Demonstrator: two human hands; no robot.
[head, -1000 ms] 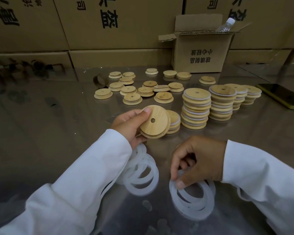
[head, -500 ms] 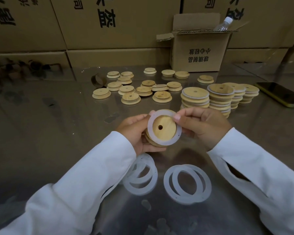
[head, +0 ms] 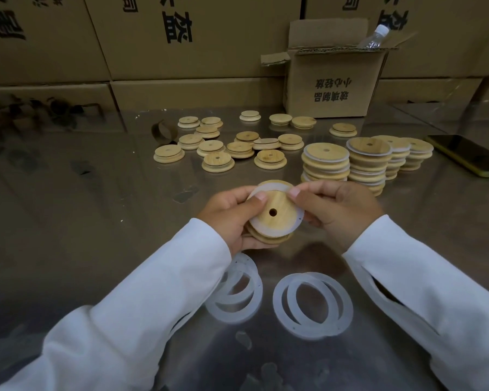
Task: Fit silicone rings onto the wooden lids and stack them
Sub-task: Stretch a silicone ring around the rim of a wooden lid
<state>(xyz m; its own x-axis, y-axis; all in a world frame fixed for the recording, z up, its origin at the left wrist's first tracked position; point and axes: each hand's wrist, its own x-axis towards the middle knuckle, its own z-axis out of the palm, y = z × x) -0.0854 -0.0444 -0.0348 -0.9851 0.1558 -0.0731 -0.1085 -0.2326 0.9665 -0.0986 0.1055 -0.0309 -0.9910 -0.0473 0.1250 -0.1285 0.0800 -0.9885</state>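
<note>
On the small open cardboard box (head: 333,83) ahead of you, two rows of black Chinese characters stand upside down: 玻璃制品 and 小心轻放. The big cartons (head: 181,60) stacked behind it carry large black Chinese characters, also upside down and cut off at the top of the view, so you cannot read them whole.

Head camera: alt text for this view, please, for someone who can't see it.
The left hand grips a wooden lid over a metal table while the right hand pinches a white silicone ring onto it. Loose rings lie below; stacks of ringed lids stand at right, single lids behind.
</note>
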